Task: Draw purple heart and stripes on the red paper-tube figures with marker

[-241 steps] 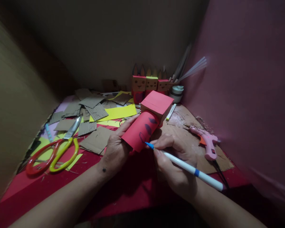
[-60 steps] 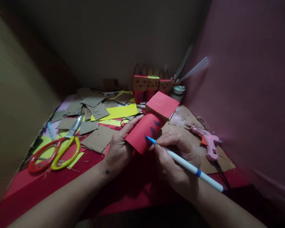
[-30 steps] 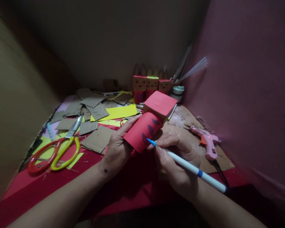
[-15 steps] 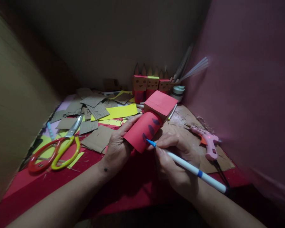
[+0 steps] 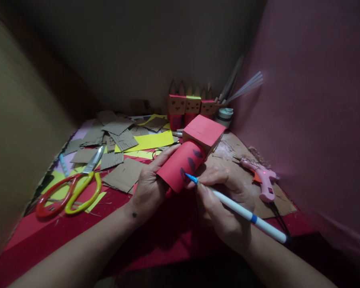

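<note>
Tilted in front of me is a paper figure: a red tube body with a cardboard box head topped in red. My left hand wraps round the tube's lower left side, some fingers hidden behind it. Three dark leaf-shaped marks run along the body. Pinched in my right hand is a white felt-tip marker with a blue tip and a blue band. Its tip meets the lowest mark, which is outlined and only partly dark inside. The figure's face is turned away from view.
Scissors with red and yellow handles lie at left beside cardboard scraps and yellow paper. A pink glue gun rests on cardboard at right. Three cardboard figures stand behind, near glue sticks and a pale green-lidded jar.
The marker tip has shifted very slightly along the lowest mark. The figure has moved a touch to the right; both hands keep their hold.
</note>
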{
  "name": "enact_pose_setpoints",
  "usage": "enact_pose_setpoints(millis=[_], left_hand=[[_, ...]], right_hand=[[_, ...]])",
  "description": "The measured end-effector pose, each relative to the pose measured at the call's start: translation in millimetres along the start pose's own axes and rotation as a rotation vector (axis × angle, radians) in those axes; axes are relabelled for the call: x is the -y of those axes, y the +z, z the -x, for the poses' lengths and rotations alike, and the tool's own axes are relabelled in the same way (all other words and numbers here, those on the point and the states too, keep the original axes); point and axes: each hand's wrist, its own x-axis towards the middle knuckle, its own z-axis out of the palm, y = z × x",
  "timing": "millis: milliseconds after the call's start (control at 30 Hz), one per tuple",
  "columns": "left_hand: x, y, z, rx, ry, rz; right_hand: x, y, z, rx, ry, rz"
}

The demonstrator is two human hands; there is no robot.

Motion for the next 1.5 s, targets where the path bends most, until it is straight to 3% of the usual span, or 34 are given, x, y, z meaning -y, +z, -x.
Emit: enact_pose_setpoints(millis=[467,800,1133,1500], left_hand=[[-4.8,1.8,0.8,-0.007,-0.048,0.009],[-0.3,-1.0,-0.9,-0.010,0.019,-0.008],[-1.1,-0.9,0.3,0.001,0.055,-0.041],[5.1,-3.8,-0.9,0.000,0.054,-0.037]], right_hand=[[0.8,-1.1,1.3,-0.026,0.087,0.058],[-0.9,0.6,-0.2,0.016,-0.023,-0.014],[0.2,0.9,1.2,-0.008,0.051,0.004],[-1.8,1.0,1.7,0.017,0.002,-0.025]])
